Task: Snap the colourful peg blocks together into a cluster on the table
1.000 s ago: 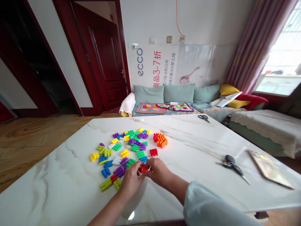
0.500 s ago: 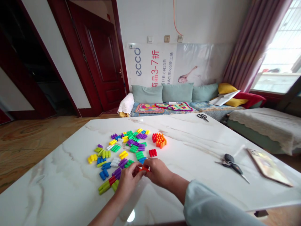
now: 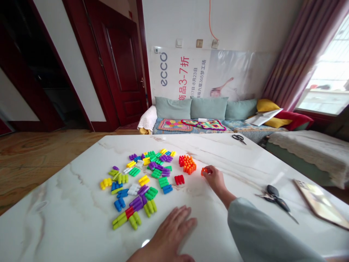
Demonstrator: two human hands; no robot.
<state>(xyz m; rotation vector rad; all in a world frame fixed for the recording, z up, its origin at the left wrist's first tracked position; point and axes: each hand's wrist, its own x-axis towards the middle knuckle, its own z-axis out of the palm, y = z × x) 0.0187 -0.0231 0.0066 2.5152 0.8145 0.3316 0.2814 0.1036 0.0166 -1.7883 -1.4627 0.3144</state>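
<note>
My right hand [image 3: 215,179] is closed on an orange toy block [image 3: 203,171] over the tabletop, to the right of a cluster of upright red and orange blocks [image 3: 187,164]. Its fingers partly cover the block. Palm down near the front edge, my left hand [image 3: 174,229] has its fingers stretched out and holds nothing. A red block [image 3: 179,179] lies between that cluster and my left hand. Yellow-green, purple and red blocks [image 3: 135,203] lie joined to the left of my left hand.
More blocks in green, blue, yellow, white and purple [image 3: 155,171] spread over the left half of the marble-patterned table [image 3: 81,203]. On the right are keys [image 3: 275,198] and a phone [image 3: 319,200]. Black-handled scissors [image 3: 239,138] lie by the far edge. A sofa [image 3: 169,125] stands behind.
My hands have parted. The right one has moved right and away from me with the orange block; the left has let go, come nearer and opened flat.
</note>
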